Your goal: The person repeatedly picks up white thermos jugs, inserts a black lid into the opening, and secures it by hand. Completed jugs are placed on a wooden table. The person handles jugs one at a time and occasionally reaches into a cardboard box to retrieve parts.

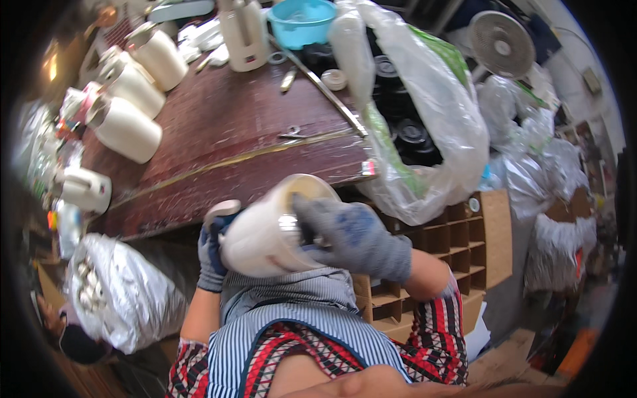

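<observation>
A white jug (259,242), like those of vacuum flasks, lies tilted in front of my body, its wide round end facing up and right. Around its handle on the left side my gloved left hand (213,249) is closed. My gloved right hand (361,235) has its fingers bent at the jug's wide end, near a shiny silver patch. Part of the right fingers' grip is hidden, and I cannot tell if a small piece is between them.
Several white jugs stand or lie along the dark red table's (219,126) left side. A metal bar (325,89) and a blue basin (302,23) are farther back. A plastic bag of black parts (438,126) hangs at the right, above a divided cardboard box (494,239). A white sack (133,292) stands left.
</observation>
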`<control>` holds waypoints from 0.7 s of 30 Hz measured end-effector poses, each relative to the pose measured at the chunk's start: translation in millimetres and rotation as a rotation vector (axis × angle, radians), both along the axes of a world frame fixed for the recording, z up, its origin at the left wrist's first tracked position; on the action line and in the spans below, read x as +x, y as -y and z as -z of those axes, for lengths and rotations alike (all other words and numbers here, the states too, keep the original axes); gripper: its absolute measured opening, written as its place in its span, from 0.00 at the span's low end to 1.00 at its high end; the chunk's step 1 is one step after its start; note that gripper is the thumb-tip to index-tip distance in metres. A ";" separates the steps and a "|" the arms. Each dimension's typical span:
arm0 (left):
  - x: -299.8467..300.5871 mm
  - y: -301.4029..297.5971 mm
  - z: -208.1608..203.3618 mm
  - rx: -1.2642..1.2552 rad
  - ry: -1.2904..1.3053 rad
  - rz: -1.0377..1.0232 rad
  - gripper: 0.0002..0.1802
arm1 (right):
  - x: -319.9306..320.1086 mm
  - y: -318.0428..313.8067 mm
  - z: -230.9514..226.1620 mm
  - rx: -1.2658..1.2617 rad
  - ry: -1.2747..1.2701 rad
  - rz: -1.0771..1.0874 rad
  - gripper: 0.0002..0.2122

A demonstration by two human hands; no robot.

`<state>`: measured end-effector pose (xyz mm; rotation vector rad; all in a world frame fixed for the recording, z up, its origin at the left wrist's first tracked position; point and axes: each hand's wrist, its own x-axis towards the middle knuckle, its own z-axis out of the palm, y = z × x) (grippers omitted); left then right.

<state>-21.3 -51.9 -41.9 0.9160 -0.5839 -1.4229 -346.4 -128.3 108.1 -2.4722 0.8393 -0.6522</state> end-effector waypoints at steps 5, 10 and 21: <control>10.3 5.5 14.6 0.064 -0.503 0.106 0.26 | 84.2 0.1 -94.0 -0.242 -0.137 -0.200 0.25; 13.3 1.7 -10.4 0.136 -0.597 0.078 0.25 | 43.5 53.4 -83.6 -0.352 0.426 -0.180 0.18; 10.8 20.0 -28.4 0.249 -0.735 0.041 0.22 | -151.4 436.6 217.0 -0.171 -0.342 0.838 0.35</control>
